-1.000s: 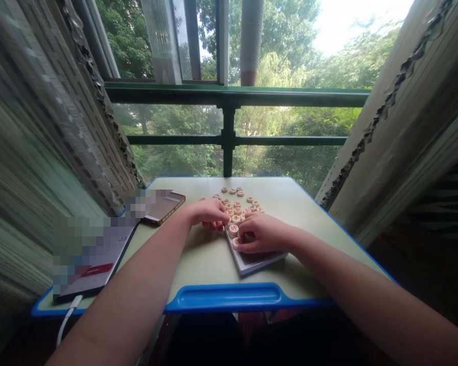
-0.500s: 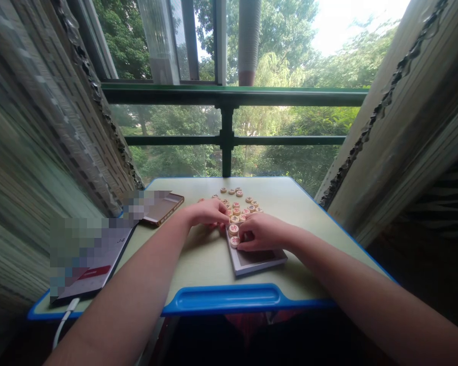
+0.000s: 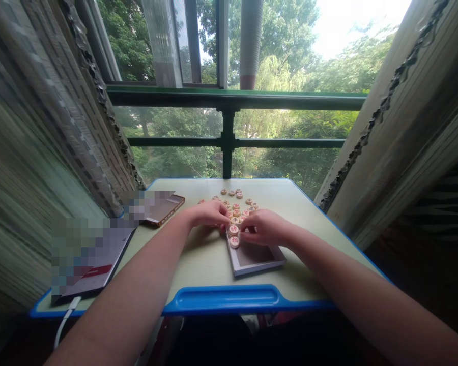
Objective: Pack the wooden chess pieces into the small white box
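Observation:
A shallow white-rimmed box [image 3: 260, 268] lies on the table in front of me. Along its left side sit two round xiangqi pieces with red characters, an upper piece [image 3: 233, 230] and a lower piece [image 3: 234, 242]. My right hand [image 3: 267, 227] is over the box, thumb and forefinger apart beside these two pieces. At the box's far left corner is my left hand [image 3: 210, 213], its fingers bent together; what they hold, if anything, is hidden. Beyond both hands more xiangqi pieces [image 3: 236, 207] lie scattered, partly covered by my fingers.
A brown open box lid [image 3: 161, 208] rests at the table's left, near a tablet-like device [image 3: 99, 264], partly blurred, with a white cable [image 3: 65, 317]. The table [image 3: 198, 264] has a blue edge and a front groove. Curtains flank it; a green railing [image 3: 168, 97] stands behind.
My right hand has drawn slightly up and away from the lower piece, whose face now shows fully. My left hand stays nearly in place. The camera view has shifted a little.

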`<state>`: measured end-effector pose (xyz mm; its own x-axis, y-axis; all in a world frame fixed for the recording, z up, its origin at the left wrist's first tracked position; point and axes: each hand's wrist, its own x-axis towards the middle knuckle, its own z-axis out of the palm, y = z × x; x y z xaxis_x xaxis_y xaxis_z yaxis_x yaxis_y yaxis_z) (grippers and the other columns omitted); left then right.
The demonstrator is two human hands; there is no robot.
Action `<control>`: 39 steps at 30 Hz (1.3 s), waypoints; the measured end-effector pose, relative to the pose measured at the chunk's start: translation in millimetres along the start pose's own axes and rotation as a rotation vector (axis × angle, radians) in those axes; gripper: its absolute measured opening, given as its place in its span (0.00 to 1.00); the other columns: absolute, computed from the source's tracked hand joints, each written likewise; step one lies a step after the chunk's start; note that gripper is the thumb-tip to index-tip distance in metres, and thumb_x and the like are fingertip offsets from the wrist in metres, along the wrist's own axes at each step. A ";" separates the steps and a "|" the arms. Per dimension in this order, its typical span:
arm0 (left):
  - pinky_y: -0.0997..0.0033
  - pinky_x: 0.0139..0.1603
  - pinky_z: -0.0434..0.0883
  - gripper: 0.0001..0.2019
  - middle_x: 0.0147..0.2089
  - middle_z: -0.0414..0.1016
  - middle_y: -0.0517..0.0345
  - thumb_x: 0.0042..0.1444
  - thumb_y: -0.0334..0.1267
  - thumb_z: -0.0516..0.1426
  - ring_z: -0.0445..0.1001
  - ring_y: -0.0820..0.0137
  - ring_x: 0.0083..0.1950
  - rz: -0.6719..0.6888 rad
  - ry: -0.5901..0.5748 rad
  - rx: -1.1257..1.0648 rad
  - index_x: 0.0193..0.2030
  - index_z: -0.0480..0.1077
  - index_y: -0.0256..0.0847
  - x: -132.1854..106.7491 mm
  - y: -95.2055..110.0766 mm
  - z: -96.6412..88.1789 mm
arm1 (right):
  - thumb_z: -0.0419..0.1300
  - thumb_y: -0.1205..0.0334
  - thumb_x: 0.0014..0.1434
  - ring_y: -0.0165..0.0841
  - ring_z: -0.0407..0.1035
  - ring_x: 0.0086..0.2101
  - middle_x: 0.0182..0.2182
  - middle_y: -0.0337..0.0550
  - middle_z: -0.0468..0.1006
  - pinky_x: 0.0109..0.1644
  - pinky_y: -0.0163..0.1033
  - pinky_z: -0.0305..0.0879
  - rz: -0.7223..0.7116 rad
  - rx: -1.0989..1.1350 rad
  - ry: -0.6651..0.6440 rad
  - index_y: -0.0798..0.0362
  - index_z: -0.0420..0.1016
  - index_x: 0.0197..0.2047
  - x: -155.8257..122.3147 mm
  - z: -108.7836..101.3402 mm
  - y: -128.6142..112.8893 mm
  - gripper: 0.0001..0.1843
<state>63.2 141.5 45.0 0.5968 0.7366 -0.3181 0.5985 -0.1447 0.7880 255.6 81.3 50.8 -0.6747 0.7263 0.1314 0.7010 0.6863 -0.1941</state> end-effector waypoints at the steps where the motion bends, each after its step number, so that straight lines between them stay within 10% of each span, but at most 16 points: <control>1: 0.79 0.19 0.52 0.06 0.20 0.70 0.60 0.38 0.36 0.58 0.59 0.79 0.20 -0.001 0.000 0.001 0.23 0.68 0.35 0.2 -0.2 0.0 | 0.58 0.61 0.52 0.27 0.61 0.23 0.21 0.40 0.73 0.28 0.32 0.50 0.006 -0.017 0.022 0.54 0.78 0.29 0.9 1.1 0.8 0.08; 39: 0.78 0.21 0.53 0.09 0.24 0.71 0.58 0.37 0.39 0.58 0.60 0.78 0.22 -0.017 -0.005 0.021 0.25 0.71 0.35 -3.7 2.9 -2.2 | 0.57 0.64 0.53 0.28 0.62 0.26 0.23 0.41 0.75 0.29 0.32 0.49 -0.050 -0.088 0.010 0.52 0.78 0.30 5.4 13.1 8.0 0.08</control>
<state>61.5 139.8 49.6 0.5891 0.7356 -0.3346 0.6198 -0.1455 0.7712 254.6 90.2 37.2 -0.7074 0.6910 0.1484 0.6843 0.7222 -0.1006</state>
